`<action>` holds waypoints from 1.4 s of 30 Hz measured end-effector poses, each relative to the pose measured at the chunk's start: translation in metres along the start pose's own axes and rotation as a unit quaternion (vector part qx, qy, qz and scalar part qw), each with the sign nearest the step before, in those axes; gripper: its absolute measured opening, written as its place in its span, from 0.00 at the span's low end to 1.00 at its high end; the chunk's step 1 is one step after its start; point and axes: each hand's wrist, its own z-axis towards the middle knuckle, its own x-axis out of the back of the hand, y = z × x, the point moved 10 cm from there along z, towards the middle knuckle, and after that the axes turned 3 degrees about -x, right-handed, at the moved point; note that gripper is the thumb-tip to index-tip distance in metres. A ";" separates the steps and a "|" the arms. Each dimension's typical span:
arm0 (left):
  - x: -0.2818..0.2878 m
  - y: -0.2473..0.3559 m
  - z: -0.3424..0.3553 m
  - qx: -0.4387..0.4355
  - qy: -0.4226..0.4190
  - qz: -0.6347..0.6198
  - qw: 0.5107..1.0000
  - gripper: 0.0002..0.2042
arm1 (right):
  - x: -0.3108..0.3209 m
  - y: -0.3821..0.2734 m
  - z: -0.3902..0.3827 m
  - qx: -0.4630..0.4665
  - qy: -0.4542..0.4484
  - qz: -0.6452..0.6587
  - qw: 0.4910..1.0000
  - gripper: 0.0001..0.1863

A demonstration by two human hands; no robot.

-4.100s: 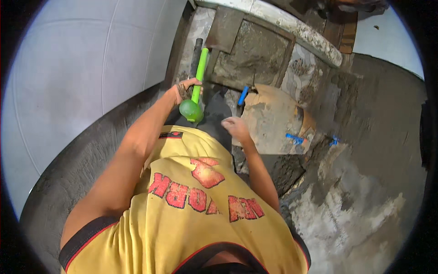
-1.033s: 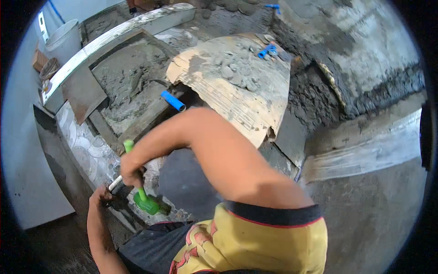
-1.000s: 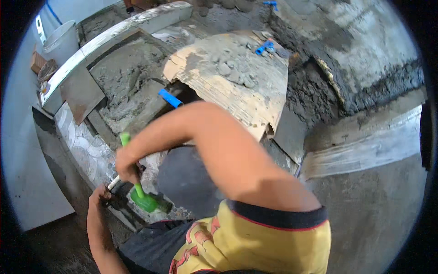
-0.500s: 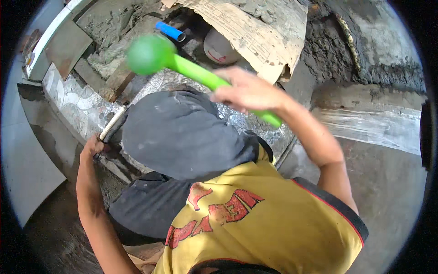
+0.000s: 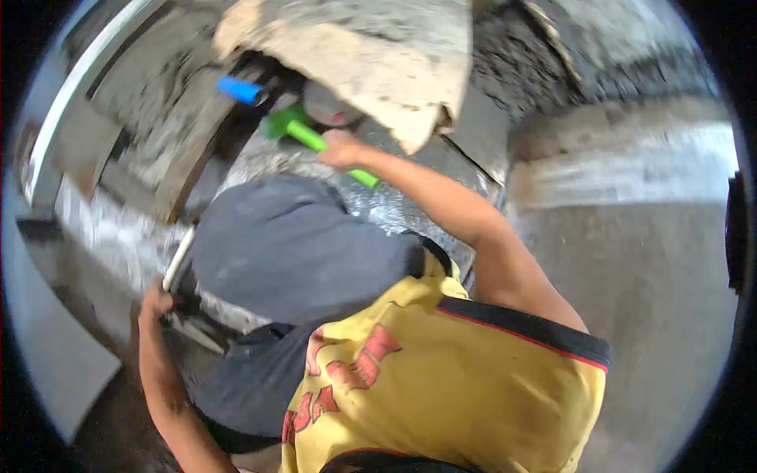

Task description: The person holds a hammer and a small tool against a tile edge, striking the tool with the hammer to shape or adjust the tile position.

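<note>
My right hand (image 5: 341,150) is wrapped round the bright green handle of a mallet (image 5: 306,135), reaching out beyond my bent knee. The mallet's green head (image 5: 281,121) is low, close to the patterned floor surface and just below a blue tube (image 5: 240,91); whether it touches anything I cannot tell. At the left, beside my knee, my left hand (image 5: 158,299) is closed on the lower end of a pale, narrow strip (image 5: 180,256). The strip slants up along my trouser leg, and its kind is unclear. Shadow hides part of those fingers.
Torn brown cardboard (image 5: 355,55) with grey mortar on it lies ahead. A rounded pale object (image 5: 327,105) sits under its edge. A wooden plank (image 5: 197,150) and a white-edged ledge (image 5: 67,94) stand at the left. Wet mortar (image 5: 516,71) is heaped at far right.
The mallet has swung down from a raised position, my right hand going forward and left with it. My left hand keeps its grip on the strip. The whole view has shifted.
</note>
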 end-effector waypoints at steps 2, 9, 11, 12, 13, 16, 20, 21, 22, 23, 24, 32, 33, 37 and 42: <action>0.007 0.010 -0.012 -0.015 -0.011 -0.081 0.997 0.31 | -0.006 0.007 -0.007 0.067 0.040 -0.046 0.996 0.21; -0.022 0.020 -0.007 0.087 -0.101 -0.082 0.988 0.23 | -0.031 0.045 -0.031 0.001 0.002 -0.006 1.000 0.20; -0.019 0.020 -0.006 0.085 -0.113 -0.103 0.985 0.23 | -0.027 0.034 -0.028 0.023 0.048 0.012 0.999 0.18; -0.019 0.025 -0.004 0.081 -0.121 -0.131 0.981 0.24 | -0.033 0.037 -0.019 0.020 0.030 0.025 0.999 0.20; -0.018 0.029 0.001 0.080 -0.126 -0.162 0.975 0.24 | -0.040 0.040 -0.011 0.020 0.008 0.035 0.999 0.22; -0.002 0.009 0.002 0.084 -0.041 -0.028 0.995 0.26 | -0.047 0.031 -0.016 0.044 0.011 0.111 0.993 0.22; 0.031 0.060 -0.013 -0.018 0.013 0.017 1.000 0.22 | -0.084 0.059 0.003 0.123 0.090 0.071 0.986 0.19; 0.031 0.065 -0.016 0.013 -0.007 -0.005 1.000 0.20 | -0.090 0.070 0.003 0.154 0.115 0.105 0.976 0.18; 0.025 0.079 -0.007 0.004 -0.019 -0.021 1.000 0.19 | -0.104 0.100 -0.003 0.208 0.131 0.065 0.967 0.18; 0.021 0.088 0.002 -0.006 -0.032 -0.035 0.999 0.19 | -0.111 0.117 -0.009 0.260 0.146 0.024 0.954 0.17; 0.022 0.073 -0.009 0.009 -0.026 -0.039 0.999 0.19 | -0.115 0.099 -0.013 0.273 0.138 0.026 0.952 0.17; 0.014 0.016 -0.038 0.023 -0.001 -0.054 0.998 0.20 | -0.098 0.062 -0.043 0.187 0.079 0.108 0.973 0.18; 0.017 0.043 -0.020 0.012 -0.013 -0.045 0.999 0.20 | -0.079 0.069 -0.051 0.189 0.104 0.127 0.968 0.19; 0.024 0.080 0.028 -0.069 0.037 0.026 0.997 0.19 | -0.091 0.113 -0.004 0.145 0.004 0.313 0.939 0.19; 0.006 0.054 -0.017 -0.072 -0.021 -0.097 0.993 0.23 | -0.069 0.103 -0.067 0.066 0.015 0.052 0.996 0.24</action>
